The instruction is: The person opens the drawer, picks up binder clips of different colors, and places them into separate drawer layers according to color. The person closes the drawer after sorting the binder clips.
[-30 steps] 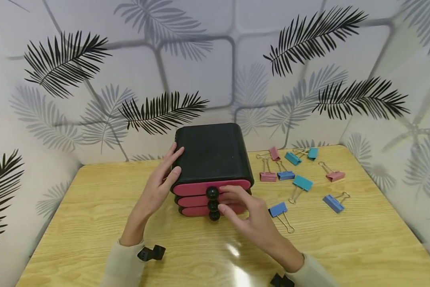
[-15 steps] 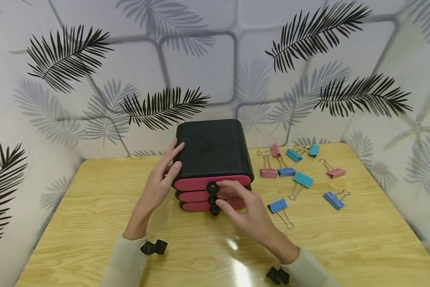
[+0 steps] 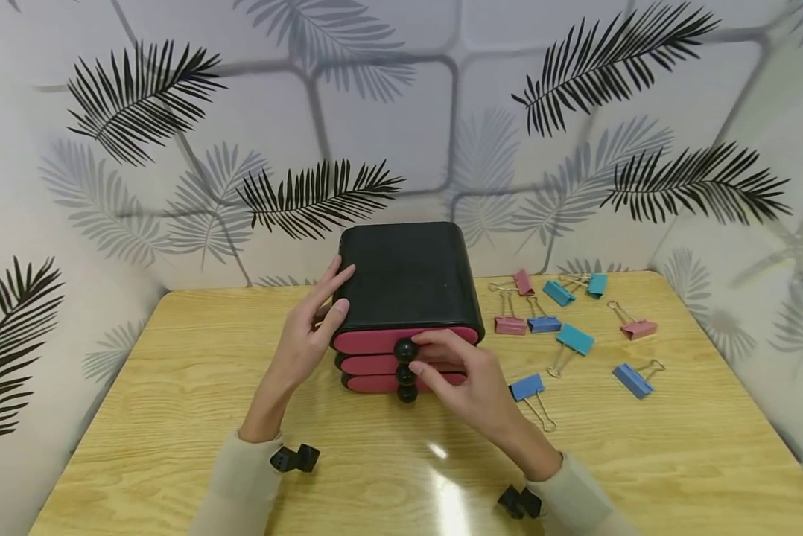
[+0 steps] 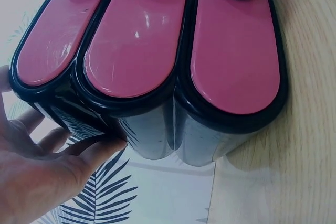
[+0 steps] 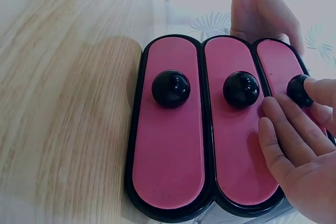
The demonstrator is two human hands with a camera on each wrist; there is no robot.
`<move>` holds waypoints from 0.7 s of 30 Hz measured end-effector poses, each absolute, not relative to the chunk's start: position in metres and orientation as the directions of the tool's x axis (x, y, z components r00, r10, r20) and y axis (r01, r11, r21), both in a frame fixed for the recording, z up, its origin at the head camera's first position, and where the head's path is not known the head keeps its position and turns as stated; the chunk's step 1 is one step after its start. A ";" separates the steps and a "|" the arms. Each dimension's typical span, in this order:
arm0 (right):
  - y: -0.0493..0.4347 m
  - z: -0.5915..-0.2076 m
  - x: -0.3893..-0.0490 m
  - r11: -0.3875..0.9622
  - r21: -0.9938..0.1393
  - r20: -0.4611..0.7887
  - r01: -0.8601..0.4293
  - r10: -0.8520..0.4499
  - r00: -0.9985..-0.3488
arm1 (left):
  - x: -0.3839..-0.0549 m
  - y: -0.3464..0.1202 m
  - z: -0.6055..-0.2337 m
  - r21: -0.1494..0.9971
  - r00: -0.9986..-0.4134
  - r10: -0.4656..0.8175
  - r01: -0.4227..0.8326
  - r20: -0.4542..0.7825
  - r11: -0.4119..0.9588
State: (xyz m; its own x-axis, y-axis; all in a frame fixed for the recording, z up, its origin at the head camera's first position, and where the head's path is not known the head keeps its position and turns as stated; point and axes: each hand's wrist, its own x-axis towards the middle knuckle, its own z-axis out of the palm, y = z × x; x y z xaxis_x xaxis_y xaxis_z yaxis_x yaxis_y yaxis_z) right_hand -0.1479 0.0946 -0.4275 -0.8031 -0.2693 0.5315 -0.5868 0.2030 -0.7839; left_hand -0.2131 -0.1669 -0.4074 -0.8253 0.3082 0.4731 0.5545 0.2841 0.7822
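A small black chest of three drawers with pink fronts [image 3: 401, 275] stands on the table. Each front carries a round black knob, and all drawers look closed. My left hand [image 3: 302, 339] rests on its left side, fingers extended along the upper edge and thumb near the front corner. In the left wrist view, that hand [image 4: 47, 166] lies against the side wall. With thumb and index finger, my right hand [image 3: 471, 383] pinches the top drawer's knob [image 3: 405, 350]. The right wrist view shows its other fingers [image 5: 289, 135] stretched out beside the middle knob [image 5: 241, 89].
Several binder clips lie loose to the right of the chest, among them a blue one [image 3: 527, 387] near my right hand, a teal one [image 3: 576, 339] and a pink one [image 3: 638, 329]. A leaf-patterned backdrop [image 3: 401, 112] rises behind the wooden table [image 3: 194, 372].
My right thumb has moved up toward the top knob, closing in with the index finger. The left hand keeps its place on the chest. The head view has shifted slightly.
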 end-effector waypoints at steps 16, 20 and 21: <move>0.101 -0.429 -0.157 0.233 -0.763 0.558 -0.603 -0.232 -0.796 | -0.218 -0.160 -0.411 0.801 -0.834 0.291 0.540 0.469 0.259; 0.100 -0.429 -0.156 0.235 -0.759 0.566 -0.607 -0.223 -0.794 | -0.218 -0.159 -0.412 0.798 -0.831 0.291 0.545 0.474 0.258; 0.101 -0.429 -0.155 0.239 -0.760 0.564 -0.604 -0.219 -0.796 | -0.219 -0.158 -0.413 0.797 -0.831 0.291 0.545 0.473 0.260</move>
